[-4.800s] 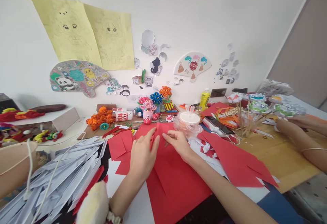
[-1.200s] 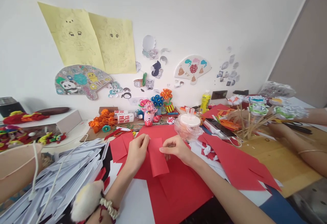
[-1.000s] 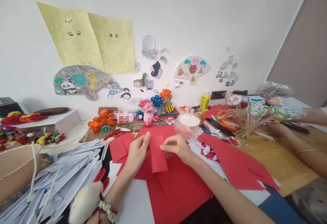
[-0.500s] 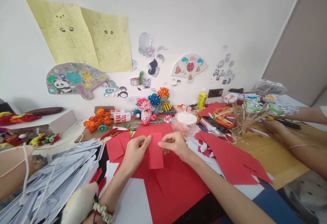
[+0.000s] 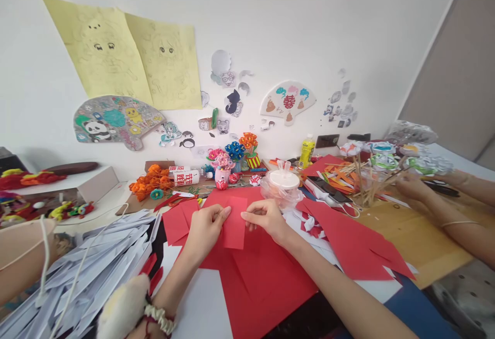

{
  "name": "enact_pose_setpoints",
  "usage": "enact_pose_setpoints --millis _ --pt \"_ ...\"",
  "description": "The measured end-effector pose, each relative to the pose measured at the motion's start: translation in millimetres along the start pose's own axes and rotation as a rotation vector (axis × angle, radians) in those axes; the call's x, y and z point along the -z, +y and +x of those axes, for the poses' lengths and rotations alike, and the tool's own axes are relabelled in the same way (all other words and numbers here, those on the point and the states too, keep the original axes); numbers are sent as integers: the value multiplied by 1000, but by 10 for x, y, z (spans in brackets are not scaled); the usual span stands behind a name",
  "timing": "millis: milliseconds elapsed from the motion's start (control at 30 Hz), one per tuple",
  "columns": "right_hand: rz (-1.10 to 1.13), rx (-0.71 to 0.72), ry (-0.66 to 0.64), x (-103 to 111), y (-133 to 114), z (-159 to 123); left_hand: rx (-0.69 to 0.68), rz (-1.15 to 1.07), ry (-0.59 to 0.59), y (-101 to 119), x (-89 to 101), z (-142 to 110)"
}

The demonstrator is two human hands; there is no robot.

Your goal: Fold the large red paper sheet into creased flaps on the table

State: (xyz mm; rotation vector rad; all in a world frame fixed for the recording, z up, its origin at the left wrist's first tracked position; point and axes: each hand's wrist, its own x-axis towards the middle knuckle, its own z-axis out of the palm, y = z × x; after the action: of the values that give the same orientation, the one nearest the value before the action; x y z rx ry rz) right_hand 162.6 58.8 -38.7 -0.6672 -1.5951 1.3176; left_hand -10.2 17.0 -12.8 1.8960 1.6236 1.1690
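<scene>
A small folded piece of red paper [image 5: 234, 223] is held up between both my hands over a large red sheet [image 5: 266, 277] on the table. My left hand [image 5: 204, 231] pinches its left edge with fingers curled. My right hand [image 5: 264, 218] pinches its upper right edge. Several more red sheets [image 5: 350, 243] lie to the right and a smaller red sheet [image 5: 176, 220] to the left.
A lidded plastic cup in a bag [image 5: 284, 184] stands just beyond my right hand. Paper flowers [image 5: 152, 182], a glue tube [image 5: 185, 176] and a yellow bottle [image 5: 307, 150] line the wall. White paper strips [image 5: 96, 267] pile at left. Another person's hands [image 5: 413, 189] work near stick flowers [image 5: 371, 169] at right.
Earlier my hands pressed flat on the red sheet; now they hold a small folded red piece lifted off it. Over the last second it looks shorter and squarer.
</scene>
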Motion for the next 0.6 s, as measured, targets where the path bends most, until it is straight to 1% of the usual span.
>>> enact_pose_setpoints --millis 100,133,167,267,300,400,433,467,567,600 --pt "3 12 31 9 -3 1 3 -55 -116 -2 0 -4" --pt "1 14 38 11 -3 2 4 -61 -134 -5 0 -4" --pt "-3 17 42 13 -2 3 6 -57 -128 -6 1 -3" --pt "-15 25 56 18 -2 7 20 -42 -62 -7 1 -1" --pt "-15 27 69 21 -4 8 25 -53 -74 -6 2 -3" --pt "-18 35 115 31 -11 12 31 -108 -203 -5 11 -12" --pt "-22 40 123 35 -13 14 30 -108 -220 -5 15 -15" --pt "-24 47 128 38 -13 15 27 -97 -214 -5 19 -18" --pt "-10 64 150 43 -10 19 7 -48 -145 4 21 -28" --pt "0 69 166 45 -7 21 0 -47 -158 8 19 -33"
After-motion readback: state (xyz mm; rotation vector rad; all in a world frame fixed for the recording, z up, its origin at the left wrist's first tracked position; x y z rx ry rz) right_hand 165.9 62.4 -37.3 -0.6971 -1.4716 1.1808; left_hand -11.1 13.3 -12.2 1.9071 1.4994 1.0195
